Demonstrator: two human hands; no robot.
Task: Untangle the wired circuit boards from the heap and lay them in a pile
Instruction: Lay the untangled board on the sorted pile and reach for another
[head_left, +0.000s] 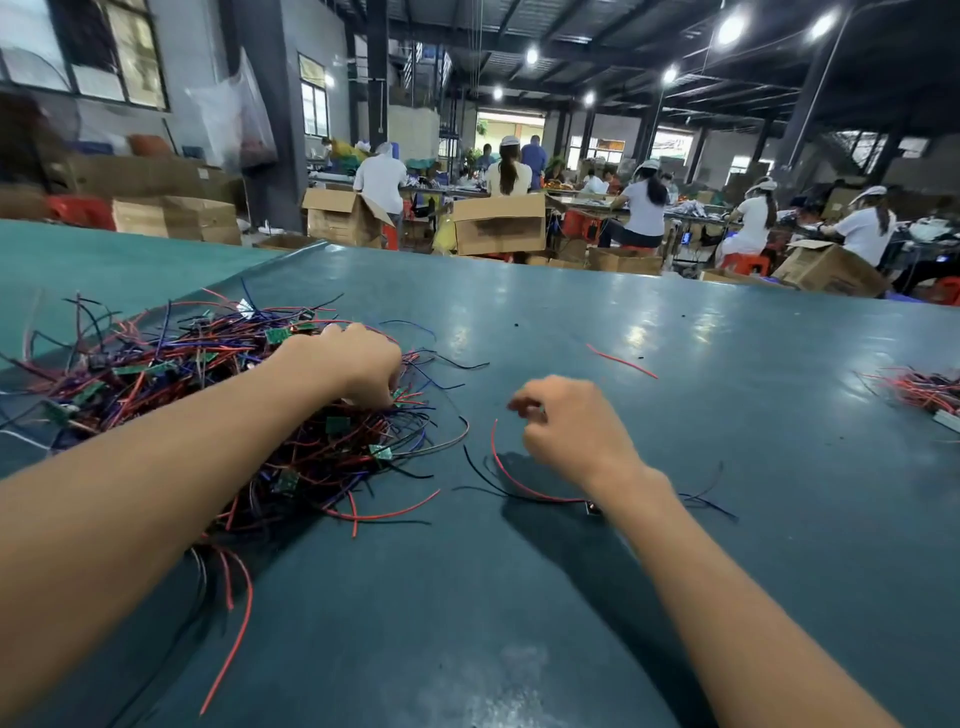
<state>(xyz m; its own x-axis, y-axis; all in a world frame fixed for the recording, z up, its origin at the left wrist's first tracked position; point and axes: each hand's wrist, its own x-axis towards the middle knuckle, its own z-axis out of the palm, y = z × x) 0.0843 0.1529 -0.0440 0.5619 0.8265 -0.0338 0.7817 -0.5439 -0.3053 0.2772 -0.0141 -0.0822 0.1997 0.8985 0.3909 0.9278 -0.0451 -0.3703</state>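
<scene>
Now | left hand (358, 364) grip clenched into heap (171, 374) at its right edge | right hand (566, 426) grip curled, contents unclear | loose board (592, 508) just beside right wrist, red wire (498, 462) arcing toward that grip | pile (922, 389) far right on table (519, 623), right hand nearer

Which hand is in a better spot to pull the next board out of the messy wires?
Probably left. The left hand sits on the heap, fingers curled into its wires near green boards. The right hand is off the heap, over the table by a loose red wire.
</scene>
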